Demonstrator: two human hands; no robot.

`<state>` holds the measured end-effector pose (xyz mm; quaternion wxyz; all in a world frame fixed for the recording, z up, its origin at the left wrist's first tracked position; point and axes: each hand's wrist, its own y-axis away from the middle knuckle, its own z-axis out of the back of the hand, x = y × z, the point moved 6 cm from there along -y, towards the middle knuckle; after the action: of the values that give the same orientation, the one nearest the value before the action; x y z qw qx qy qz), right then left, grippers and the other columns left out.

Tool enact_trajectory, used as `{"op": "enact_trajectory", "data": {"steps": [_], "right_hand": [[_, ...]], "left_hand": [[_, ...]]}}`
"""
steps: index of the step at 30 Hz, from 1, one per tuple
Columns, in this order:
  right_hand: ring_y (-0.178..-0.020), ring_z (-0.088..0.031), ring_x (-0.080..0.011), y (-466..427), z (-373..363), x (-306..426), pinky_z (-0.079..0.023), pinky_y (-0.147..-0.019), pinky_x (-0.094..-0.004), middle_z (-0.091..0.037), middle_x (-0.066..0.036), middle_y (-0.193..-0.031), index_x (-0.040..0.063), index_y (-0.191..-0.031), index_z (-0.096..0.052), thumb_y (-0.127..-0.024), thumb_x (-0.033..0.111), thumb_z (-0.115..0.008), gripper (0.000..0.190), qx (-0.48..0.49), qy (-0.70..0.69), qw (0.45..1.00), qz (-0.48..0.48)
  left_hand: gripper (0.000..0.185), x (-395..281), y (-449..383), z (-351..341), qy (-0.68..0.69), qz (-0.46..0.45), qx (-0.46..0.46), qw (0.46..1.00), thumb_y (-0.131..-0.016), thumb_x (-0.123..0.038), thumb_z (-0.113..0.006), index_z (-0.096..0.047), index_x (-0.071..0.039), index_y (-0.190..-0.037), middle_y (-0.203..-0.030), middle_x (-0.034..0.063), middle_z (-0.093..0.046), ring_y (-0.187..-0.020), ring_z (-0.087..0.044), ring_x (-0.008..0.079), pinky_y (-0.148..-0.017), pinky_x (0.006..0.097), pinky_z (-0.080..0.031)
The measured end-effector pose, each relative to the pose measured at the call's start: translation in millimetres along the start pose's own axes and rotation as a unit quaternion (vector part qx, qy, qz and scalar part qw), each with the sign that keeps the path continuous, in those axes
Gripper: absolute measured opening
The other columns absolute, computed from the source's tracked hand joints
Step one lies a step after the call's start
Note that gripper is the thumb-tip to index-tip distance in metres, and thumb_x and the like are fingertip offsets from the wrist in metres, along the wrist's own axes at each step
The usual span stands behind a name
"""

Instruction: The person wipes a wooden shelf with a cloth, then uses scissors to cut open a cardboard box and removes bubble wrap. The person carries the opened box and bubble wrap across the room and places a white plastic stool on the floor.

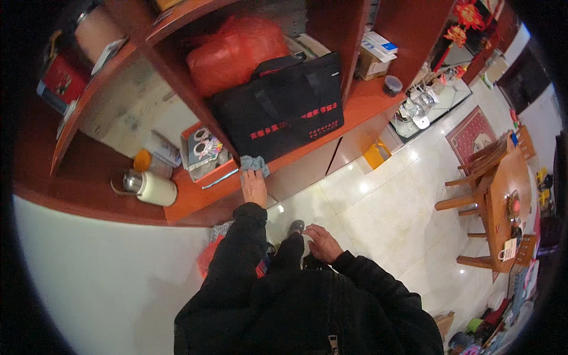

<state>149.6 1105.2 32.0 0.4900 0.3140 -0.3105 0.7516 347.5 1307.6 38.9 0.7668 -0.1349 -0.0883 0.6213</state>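
Note:
My left hand [254, 186] presses a crumpled grey-blue cloth [254, 165] onto the front edge of a reddish wooden cabinet shelf [193, 200], by the foot of an upright divider. Just left of the cloth stands an open red box [216, 172] holding small items. To its right, a large black fabric bag [284, 108] with red writing fills the middle compartment, in front of a red plastic bag [237, 53]. My right hand [325, 243] hangs over the floor near my body, its fingers loosely apart and holding nothing.
A pale green vacuum flask [156, 188] and a clear jar with an orange lid [148, 162] share the left compartment. Farther right are a cardboard box [372, 63] and a round dark container [392, 85]. A wooden table [503, 199] and chairs stand across the tiled floor [377, 208].

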Motion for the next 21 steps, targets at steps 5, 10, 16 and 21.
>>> {"op": "enact_trajectory", "data": {"steps": [5, 10, 16, 21], "right_hand": [[-0.118, -0.053, -0.0396, 5, 2, -8, -0.045, -0.101, -0.0462, -0.058, -0.019, -0.12, 0.005, -0.118, -0.058, -0.083, 0.005, -0.06, 0.035, 0.027, -0.027, 0.998, -0.055], [-0.12, -0.055, -0.038, -6, 4, -7, -0.046, -0.102, -0.0446, -0.059, -0.017, -0.122, 0.001, -0.117, -0.061, -0.085, 0.001, -0.06, 0.033, 0.032, 0.014, 0.999, -0.01], [-0.118, -0.056, -0.0375, -22, 22, -12, -0.046, -0.101, -0.0439, -0.06, -0.018, -0.12, 0.0, -0.116, -0.061, -0.086, 0.002, -0.061, 0.03, -0.076, 0.017, 0.997, 0.007], [-0.116, -0.057, -0.0381, -15, 26, -27, -0.048, -0.099, -0.0441, -0.061, -0.018, -0.12, 0.004, -0.117, -0.061, -0.086, 0.003, -0.061, 0.031, -0.046, -0.004, 0.994, -0.099]], "left_hand": [[0.036, -54, -29, 21, 0.082, -0.175, -0.028, 0.981, -0.088, -0.005, -0.051, -0.055, 0.0, -0.123, -0.102, 0.0136, -0.057, -0.101, -0.056, 0.0323, -0.086, 0.042, -0.049], [0.038, -170, -100, 24, 0.076, -0.305, -0.07, 0.947, -0.087, -0.012, -0.054, -0.056, -0.001, -0.124, -0.1, 0.0111, -0.057, -0.098, -0.057, 0.0275, -0.084, 0.0385, -0.049], [0.013, -214, -140, -45, -0.03, -0.294, -0.003, 0.955, -0.086, -0.017, -0.057, -0.067, -0.009, -0.085, -0.09, 0.0062, -0.06, -0.086, -0.063, 0.0251, -0.071, 0.0403, -0.053], [0.012, -141, -93, -66, -0.034, -0.264, 0.027, 0.964, -0.088, -0.016, -0.056, -0.065, -0.007, -0.09, -0.089, 0.0098, -0.062, -0.083, -0.066, 0.0273, -0.07, 0.0416, -0.054]]}}
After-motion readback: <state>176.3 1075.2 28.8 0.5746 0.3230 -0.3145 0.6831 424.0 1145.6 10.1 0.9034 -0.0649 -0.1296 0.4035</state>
